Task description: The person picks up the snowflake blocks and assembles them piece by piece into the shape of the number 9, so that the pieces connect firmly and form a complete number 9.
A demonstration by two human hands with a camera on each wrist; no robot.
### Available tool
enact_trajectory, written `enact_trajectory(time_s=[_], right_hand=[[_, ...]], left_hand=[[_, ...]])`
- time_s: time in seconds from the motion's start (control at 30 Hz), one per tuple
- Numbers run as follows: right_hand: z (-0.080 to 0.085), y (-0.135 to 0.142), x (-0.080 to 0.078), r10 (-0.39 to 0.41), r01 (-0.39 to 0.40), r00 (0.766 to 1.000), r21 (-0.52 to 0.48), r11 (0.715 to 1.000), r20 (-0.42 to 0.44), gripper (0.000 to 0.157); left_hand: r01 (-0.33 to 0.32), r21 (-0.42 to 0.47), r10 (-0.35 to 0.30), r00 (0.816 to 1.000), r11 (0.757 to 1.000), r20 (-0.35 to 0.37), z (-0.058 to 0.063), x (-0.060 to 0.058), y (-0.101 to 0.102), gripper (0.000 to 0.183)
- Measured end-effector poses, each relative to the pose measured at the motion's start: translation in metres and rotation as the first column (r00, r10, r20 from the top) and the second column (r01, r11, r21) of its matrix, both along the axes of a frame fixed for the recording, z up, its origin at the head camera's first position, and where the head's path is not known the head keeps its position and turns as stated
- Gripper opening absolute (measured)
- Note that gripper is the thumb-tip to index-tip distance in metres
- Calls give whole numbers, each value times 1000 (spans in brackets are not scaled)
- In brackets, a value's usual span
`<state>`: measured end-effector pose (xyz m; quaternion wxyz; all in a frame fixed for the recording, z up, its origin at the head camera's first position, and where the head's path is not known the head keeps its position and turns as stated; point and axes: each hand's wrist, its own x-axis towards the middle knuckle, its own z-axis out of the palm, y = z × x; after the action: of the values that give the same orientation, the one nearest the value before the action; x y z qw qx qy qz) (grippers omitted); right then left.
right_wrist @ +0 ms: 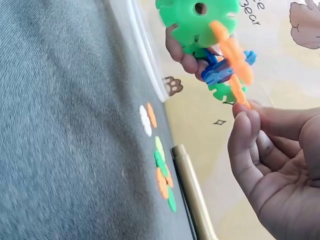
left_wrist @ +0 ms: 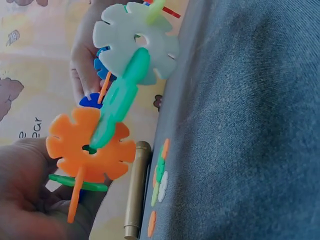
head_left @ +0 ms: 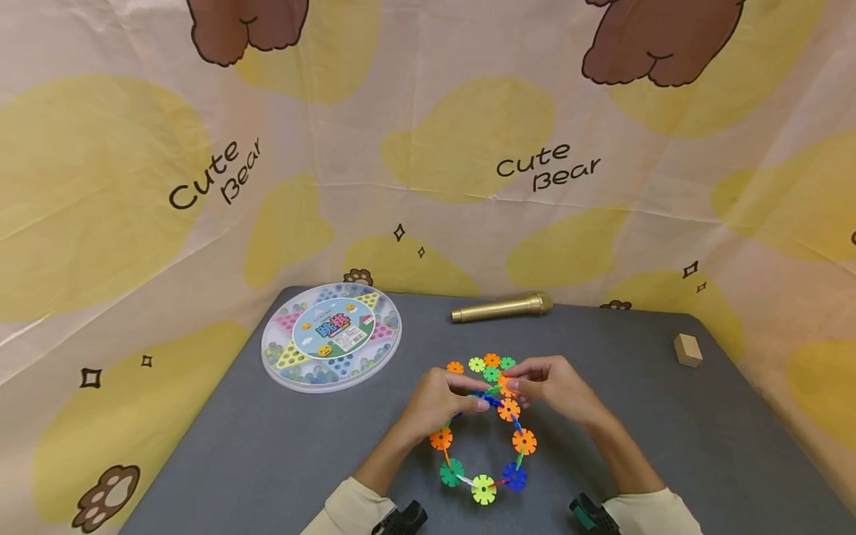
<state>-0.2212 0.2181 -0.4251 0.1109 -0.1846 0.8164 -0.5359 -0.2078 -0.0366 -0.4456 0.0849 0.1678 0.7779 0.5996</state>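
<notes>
Disc chain: slotted snowflake discs (head_left: 484, 490) joined into a loop, alternately face-on and edge-on; it stands between the two hands, bowing from their fingers toward the near side of the table.
Near curve: an orange disc (head_left: 441, 438) at left, then green, white edge-on, yellow-green, red edge-on, blue, green edge-on and an orange one at right.
Hidden stretch: the left hand covers the far left of the loop, so whether it closes there cannot be told.
Left hand (head_left: 438, 403): thumb and fingers pinch the far part of the chain, by a blue disc (head_left: 491, 401); exactly which piece sits between them is hard to make out.
Right hand (head_left: 555, 386): thumb and forefinger grip the edge of an orange disc (right_wrist: 241, 96) at the chain's far right; the other fingers curl behind.
Loose discs (head_left: 476, 364): just beyond the hands, orange, yellow-green and green; a white one (right_wrist: 145, 121) shows only in the wrist views.
Gold tube (head_left: 501, 307): farther off, one end wider; cut off in the right wrist view.
Chinese checkers set (head_left: 284, 375): round case, far left.
Wooden block (head_left: 688, 350): far right.
Backdrop cloth (head_left: 455, 148): behind the table (head_left: 267, 453); its printed bears are cropped at the top.
</notes>
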Motion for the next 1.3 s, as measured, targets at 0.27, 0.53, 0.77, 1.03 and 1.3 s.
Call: enact_trajectory(time_s=[0.27, 0.53, 0.77, 1.03, 1.3], right_hand=[[0, -2, 0, -19, 20, 999, -27, 999, 29, 22], [-4, -1, -3, 3, -2, 999, -26, 1000, 35, 27], [-4, 2, -5, -12, 18, 997, -69, 997, 78, 32], [-4, 5, -5, -32, 40, 995, -82, 996, 96, 33], [-2, 2, -3, 18, -10, 995, -88, 996, 95, 29]], left_hand=[[-3, -11, 2, 1000, 1000, -22, 0, -1, 0, 20], [-13, 29, 13, 1000, 1000, 4, -2, 0, 1, 33], [-6, 56, 4, 999, 998, 34, -2, 2, 3, 28], [72, 109, -80, 994, 991, 76, -2, 3, 5, 34], [120, 149, -135, 986, 982, 95, 0, 2, 3, 31]])
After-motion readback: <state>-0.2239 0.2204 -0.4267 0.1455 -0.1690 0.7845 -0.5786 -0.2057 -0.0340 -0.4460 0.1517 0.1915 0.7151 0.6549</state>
